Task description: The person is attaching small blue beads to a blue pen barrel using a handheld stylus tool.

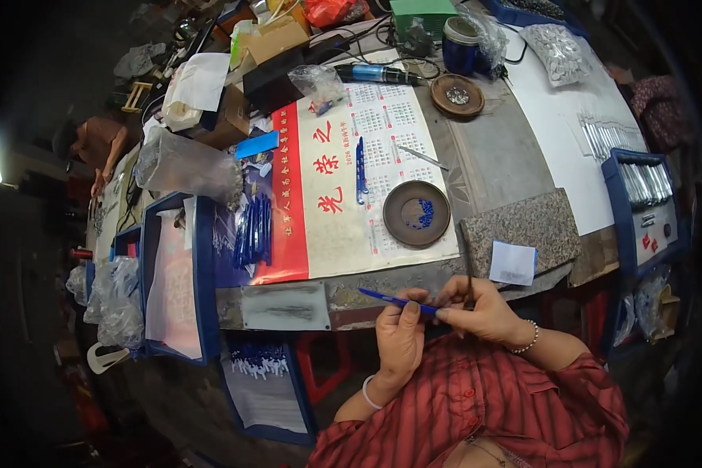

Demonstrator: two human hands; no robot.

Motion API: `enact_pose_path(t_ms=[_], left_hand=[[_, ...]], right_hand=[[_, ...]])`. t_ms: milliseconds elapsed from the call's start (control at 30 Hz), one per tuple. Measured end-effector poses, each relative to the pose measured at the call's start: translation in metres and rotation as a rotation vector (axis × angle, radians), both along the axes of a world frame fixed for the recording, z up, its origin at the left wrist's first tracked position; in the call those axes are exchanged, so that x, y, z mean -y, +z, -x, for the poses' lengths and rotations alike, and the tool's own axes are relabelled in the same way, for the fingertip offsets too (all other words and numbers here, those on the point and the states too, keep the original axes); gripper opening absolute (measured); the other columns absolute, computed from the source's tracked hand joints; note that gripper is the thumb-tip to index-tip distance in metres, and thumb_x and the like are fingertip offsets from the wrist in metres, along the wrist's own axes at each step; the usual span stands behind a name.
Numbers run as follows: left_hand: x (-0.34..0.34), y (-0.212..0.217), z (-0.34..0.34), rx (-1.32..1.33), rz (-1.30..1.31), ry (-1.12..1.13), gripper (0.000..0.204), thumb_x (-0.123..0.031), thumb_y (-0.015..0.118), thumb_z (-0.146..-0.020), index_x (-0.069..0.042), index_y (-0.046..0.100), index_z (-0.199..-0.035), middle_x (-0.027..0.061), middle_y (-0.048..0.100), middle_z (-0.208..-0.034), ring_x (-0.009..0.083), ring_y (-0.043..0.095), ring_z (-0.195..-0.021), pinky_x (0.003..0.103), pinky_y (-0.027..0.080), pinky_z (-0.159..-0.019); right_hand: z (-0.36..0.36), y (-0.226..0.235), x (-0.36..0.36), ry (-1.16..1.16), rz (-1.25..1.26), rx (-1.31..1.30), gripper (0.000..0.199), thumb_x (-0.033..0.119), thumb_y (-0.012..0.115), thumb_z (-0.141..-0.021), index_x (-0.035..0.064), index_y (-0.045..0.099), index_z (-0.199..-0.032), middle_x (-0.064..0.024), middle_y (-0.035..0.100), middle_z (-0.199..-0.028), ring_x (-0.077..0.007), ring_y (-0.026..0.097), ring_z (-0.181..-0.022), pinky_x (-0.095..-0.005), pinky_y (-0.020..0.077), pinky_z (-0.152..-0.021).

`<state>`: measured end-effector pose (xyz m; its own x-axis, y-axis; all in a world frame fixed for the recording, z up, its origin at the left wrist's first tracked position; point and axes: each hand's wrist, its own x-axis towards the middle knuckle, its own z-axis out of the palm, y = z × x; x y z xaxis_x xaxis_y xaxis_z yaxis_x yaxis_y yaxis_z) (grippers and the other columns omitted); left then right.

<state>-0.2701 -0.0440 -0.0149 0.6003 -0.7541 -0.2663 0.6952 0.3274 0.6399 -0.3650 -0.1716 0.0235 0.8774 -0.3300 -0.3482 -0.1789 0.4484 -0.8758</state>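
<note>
My left hand [400, 337] grips a slim blue pen [388, 299] whose tip points left over the table's front edge. At the pen's right end, the fingers of my right hand [480, 310] pinch it, and a thin dark stick [468, 269] rises from between those fingers. Just beyond my hands stands a brown round dish [402, 222] holding small blue parts [423, 213]. A pile of blue pens [253, 230] lies to the left on a red and white printed calendar sheet [331, 226]. Another blue pen [361, 169] lies on that sheet.
A speckled stone slab [522, 226] with a white paper slip [512, 263] lies right of the dish. Blue trays [204, 273] stand at left, a blue tray with metal parts [639, 183] at right. Bags, boxes, a blue jar [460, 45] and a small round dish [457, 96] crowd the far side.
</note>
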Motion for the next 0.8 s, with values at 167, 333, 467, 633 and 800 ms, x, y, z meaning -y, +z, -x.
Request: enact_pose_path(t_ms=[167,333,467,633,800], left_hand=[[-0.014,-0.008,-0.014,0.073,-0.054,0.037,0.026,-0.020,0.048,-0.093,0.003,0.051,-0.106,0.0127,0.060,-0.093,0.0228,0.059,-0.089,0.035,0.049,-0.080],[-0.035,-0.007,-0.025,0.028,-0.117,-0.058,0.038,-0.031,0.039,-0.096,0.004,0.047,-0.108,0.0173,0.062,-0.084,0.0269,0.064,-0.080,0.033,0.053,-0.070],[-0.047,-0.010,-0.022,-0.012,-0.200,-0.165,0.047,-0.038,0.042,-0.094,0.008,0.049,-0.104,0.0163,0.063,-0.075,0.0254,0.065,-0.066,0.030,0.054,-0.057],[-0.059,-0.019,-0.018,-0.046,-0.184,-0.235,0.052,-0.042,0.044,-0.091,0.009,0.051,-0.101,0.0162,0.063,-0.075,0.0258,0.065,-0.064,0.031,0.055,-0.058],[-0.047,-0.011,-0.021,-0.073,-0.188,-0.323,0.037,-0.025,0.043,-0.096,0.006,0.041,-0.116,0.0193,0.062,-0.089,0.0279,0.066,-0.076,0.029,0.055,-0.061]], right_hand=[[-0.018,0.003,0.044,0.095,0.690,-0.097,0.021,0.013,0.063,-0.080,-0.0017,0.060,-0.094,-0.0092,0.063,-0.075,-0.0131,0.059,-0.066,-0.0274,0.0463,-0.060],[-0.072,-0.028,0.089,0.200,1.391,0.049,0.017,0.010,0.062,-0.076,0.0026,0.058,-0.091,-0.0135,0.057,-0.079,-0.0275,0.059,-0.070,-0.0354,0.0464,-0.062],[-0.102,-0.038,0.093,0.375,1.387,-0.056,0.013,0.009,0.058,-0.075,0.0033,0.057,-0.086,-0.0140,0.056,-0.084,-0.0335,0.058,-0.081,-0.0430,0.0454,-0.068],[-0.120,-0.044,0.094,0.534,1.496,-0.095,0.012,0.010,0.055,-0.074,0.0014,0.057,-0.083,-0.0144,0.057,-0.084,-0.0334,0.059,-0.081,-0.0427,0.0469,-0.069],[-0.128,-0.050,0.096,0.590,1.520,-0.144,0.013,0.008,0.055,-0.072,-0.0010,0.057,-0.080,-0.0164,0.059,-0.082,-0.0351,0.059,-0.078,-0.0424,0.0475,-0.068]])
